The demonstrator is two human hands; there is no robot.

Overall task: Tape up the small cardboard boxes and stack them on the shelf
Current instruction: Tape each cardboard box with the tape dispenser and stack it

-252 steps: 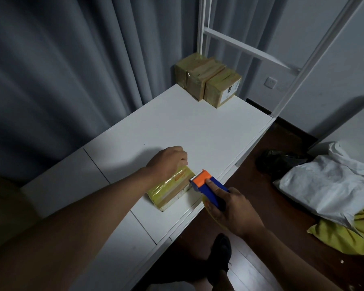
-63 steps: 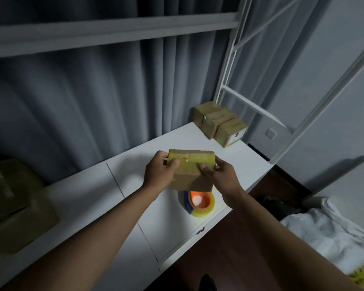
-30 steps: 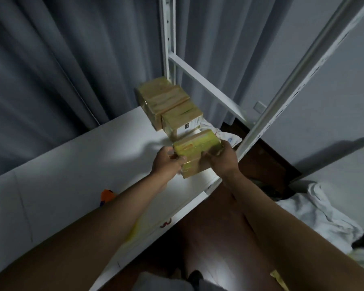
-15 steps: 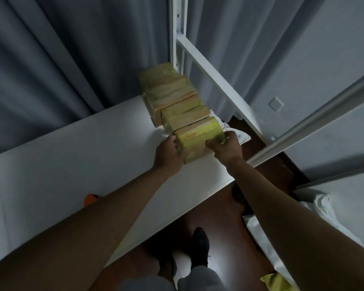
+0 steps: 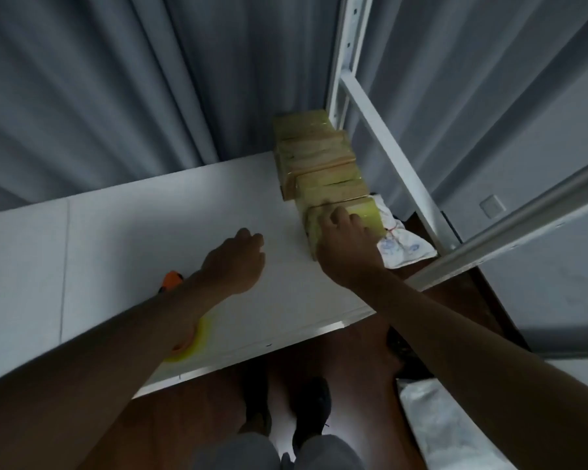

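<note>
Several taped cardboard boxes point(image 5: 314, 154) stand in a row at the right end of the white shelf point(image 5: 150, 239), running back to the curtain. The nearest taped box point(image 5: 367, 212) closes the row, touching the one behind it. My right hand point(image 5: 345, 247) lies over its near end, fingers curled on its top. My left hand point(image 5: 238, 259) hovers over the shelf to the left of the box, loosely curled and holding nothing. The tape dispenser point(image 5: 171, 280), orange with a yellow roll, lies mostly hidden under my left forearm.
A crumpled white wrapper point(image 5: 403, 247) lies at the shelf's right edge beside the nearest box. White metal uprights point(image 5: 345, 62) and a slanted rail point(image 5: 510, 232) frame the right side. A grey curtain hangs behind. Below are the wood floor, my shoes point(image 5: 308, 408) and a white bag point(image 5: 431, 432).
The box went from being carried in both hands to sitting at the near end of the row. My left hand let go and drew back to the left; the right stays on it.
</note>
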